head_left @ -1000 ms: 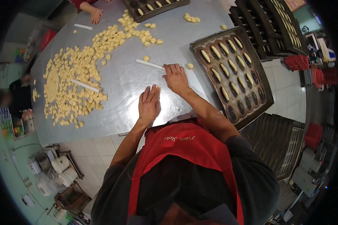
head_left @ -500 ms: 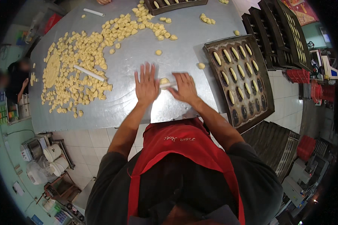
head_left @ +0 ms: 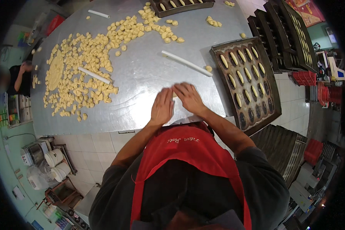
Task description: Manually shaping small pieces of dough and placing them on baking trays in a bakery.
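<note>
My left hand (head_left: 163, 105) lies palm down near the steel table's (head_left: 134, 76) front edge, fingers stretched out close together. My right hand (head_left: 189, 99) is angled beside it, fingertips nearly meeting the left's, its fingers extended and slightly bent. A small pale piece of dough (head_left: 175, 94) shows between their fingertips, mostly covered. Above them rests a white rolling rod (head_left: 187, 64) with a small dough ball (head_left: 208, 68) beside it. To the right is a dark metal pan (head_left: 270, 110) carrying rows of long dough pieces. Many dough lumps (head_left: 90, 53) cover the table's left part, another white rod (head_left: 94, 75) lying across them.
A second filled pan (head_left: 168, 12) sits at the far edge. Stacked dark trays (head_left: 262, 28) and red crates (head_left: 304, 76) stand to the right, more trays (head_left: 276, 149) low beside me. A co-worker (head_left: 17, 80) is at the left; white buckets (head_left: 53, 156) stand lower left.
My right hand has left the white rod, which now lies farther up the table. Both hands have come together nearer the front edge over dough. The co-worker at left has raised a hand.
</note>
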The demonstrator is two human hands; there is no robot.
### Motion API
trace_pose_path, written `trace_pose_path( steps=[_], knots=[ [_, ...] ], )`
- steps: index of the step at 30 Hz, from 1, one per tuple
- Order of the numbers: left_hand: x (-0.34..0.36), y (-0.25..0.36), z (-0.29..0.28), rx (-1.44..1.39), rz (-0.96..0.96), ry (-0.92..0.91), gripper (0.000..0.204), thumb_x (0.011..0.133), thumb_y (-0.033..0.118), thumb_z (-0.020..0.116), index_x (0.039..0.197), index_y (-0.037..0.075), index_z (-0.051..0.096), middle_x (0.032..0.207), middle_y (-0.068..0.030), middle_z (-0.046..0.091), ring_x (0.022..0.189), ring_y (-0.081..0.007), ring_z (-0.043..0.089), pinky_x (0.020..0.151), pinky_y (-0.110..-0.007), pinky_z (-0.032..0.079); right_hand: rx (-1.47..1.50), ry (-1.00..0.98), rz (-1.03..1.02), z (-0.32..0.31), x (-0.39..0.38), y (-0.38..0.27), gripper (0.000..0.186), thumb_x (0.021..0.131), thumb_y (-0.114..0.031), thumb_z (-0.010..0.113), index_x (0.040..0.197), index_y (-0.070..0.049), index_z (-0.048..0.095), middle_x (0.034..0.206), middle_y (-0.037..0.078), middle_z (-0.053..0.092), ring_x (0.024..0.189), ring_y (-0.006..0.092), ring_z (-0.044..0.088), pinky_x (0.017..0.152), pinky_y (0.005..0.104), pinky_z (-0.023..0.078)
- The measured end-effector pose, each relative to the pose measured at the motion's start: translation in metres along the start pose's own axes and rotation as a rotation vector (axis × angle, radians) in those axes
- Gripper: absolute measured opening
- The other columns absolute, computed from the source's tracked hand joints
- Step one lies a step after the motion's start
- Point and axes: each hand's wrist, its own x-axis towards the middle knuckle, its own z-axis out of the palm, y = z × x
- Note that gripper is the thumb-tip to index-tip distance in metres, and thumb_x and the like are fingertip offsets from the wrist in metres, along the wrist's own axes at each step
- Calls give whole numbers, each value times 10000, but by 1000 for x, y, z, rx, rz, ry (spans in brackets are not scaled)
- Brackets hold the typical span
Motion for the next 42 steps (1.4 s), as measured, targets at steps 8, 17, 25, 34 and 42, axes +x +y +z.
trace_pose_path(
  steps=[8, 17, 25, 34, 42],
  knots=[
    [-8, -12, -35, -108, 3, -8, 398, 1001, 126, 660, 1382, 10, 658, 1366, -220, 655, 1301, -434, 596, 1135, -531, 471, 78, -556, 316, -4, 93, -24, 466, 909, -137, 675, 1353, 0, 699, 1405, 169, 652, 1319, 355, 601, 1155, 540, 428],
    [59, -106, -104, -13, -88, 206, 301, 972, 112, 696, 1254, 9, 717, 1206, -186, 734, 1156, -425, 641, 1049, -520, 485, -122, -288, 144, 18, 41, -64, 832, 1049, -539, 619, 1691, -58, 399, 1760, 311, 286, 1635, 513, 261, 1320, 640, 233],
    [243, 10, 13, -245, 84, -160, 363, 995, 159, 704, 1336, 32, 706, 1340, -227, 697, 1285, -432, 621, 1138, -537, 474, -11, -374, 223, 46, 90, -32, 765, 1005, -479, 636, 1614, -33, 508, 1660, 272, 474, 1570, 462, 373, 1316, 641, 221],
    [260, 40, 72, -306, 117, -194, 216, 977, 200, 763, 1137, 65, 708, 1014, -214, 746, 988, -429, 724, 877, -543, 567, 95, -96, 160, -4, 14, -14, 213, 909, -137, 770, 1110, -75, 804, 1185, 93, 735, 1125, 329, 670, 975, 465, 543],
    [127, -75, -71, -462, -290, 69, 224, 1005, 58, 773, 1216, 28, 701, 1069, -54, 729, 1004, -154, 692, 905, -322, 608, -207, 708, 771, -165, -110, 129, 323, 860, 34, 823, 1164, -74, 803, 1085, 157, 773, 1045, 374, 724, 941, 464, 566]
  ],
)
